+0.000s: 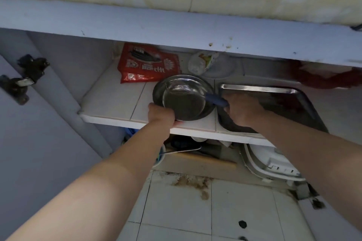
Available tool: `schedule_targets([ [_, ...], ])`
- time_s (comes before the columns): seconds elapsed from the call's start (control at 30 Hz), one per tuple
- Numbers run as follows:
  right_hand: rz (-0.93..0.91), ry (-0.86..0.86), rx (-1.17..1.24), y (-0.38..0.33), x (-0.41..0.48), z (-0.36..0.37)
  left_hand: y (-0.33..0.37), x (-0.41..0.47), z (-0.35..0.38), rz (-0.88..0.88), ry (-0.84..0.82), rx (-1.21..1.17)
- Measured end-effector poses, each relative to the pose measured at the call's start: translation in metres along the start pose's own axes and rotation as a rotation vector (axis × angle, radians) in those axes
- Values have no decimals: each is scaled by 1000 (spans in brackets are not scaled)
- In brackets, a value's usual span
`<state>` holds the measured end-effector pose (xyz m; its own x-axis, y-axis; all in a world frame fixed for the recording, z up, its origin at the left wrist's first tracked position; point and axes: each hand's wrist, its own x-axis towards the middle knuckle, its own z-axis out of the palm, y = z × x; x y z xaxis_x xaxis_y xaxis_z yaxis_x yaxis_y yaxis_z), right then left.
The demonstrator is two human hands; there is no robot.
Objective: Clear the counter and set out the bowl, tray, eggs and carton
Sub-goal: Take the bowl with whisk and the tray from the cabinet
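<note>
A round steel bowl [186, 101], shallow and glossy, is seen on the white tiled shelf [109, 101], at its front edge near the middle. Its near rim is grasped by the left hand [160, 115], the fingers [179, 123] being curled under the rim. A rectangular metal tray [260, 90], with rounded corners and a bright raised lip, is set just beside the bowl, toward the right end of the shelf. A blue handle [216, 100], matt and stubby, is laid across the bowl's right rim and is grasped by the right hand [242, 109] above the tray's left side. Contact between that hand and the tray cannot be determined. A crinkled red packet [148, 64] is lodged at the back edge, behind the bowl, with a pale round tub [199, 62] beside it.
</note>
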<state>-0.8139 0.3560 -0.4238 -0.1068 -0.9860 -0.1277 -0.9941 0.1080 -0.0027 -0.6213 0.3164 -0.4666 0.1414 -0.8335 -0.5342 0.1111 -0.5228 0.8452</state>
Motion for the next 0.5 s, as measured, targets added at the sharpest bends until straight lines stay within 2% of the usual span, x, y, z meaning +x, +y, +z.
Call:
schedule_targets([
  [0.13,-51,-118,120,-22,-33,-23,15,-34,-15,-80,67,-13],
  [0.33,-105,-398,140,-78,-114,-109,57,-120,-61,-203,-23,184],
  [0.5,-160,-457,116,-119,-176,-207,119,-210,-104,-356,15,171],
])
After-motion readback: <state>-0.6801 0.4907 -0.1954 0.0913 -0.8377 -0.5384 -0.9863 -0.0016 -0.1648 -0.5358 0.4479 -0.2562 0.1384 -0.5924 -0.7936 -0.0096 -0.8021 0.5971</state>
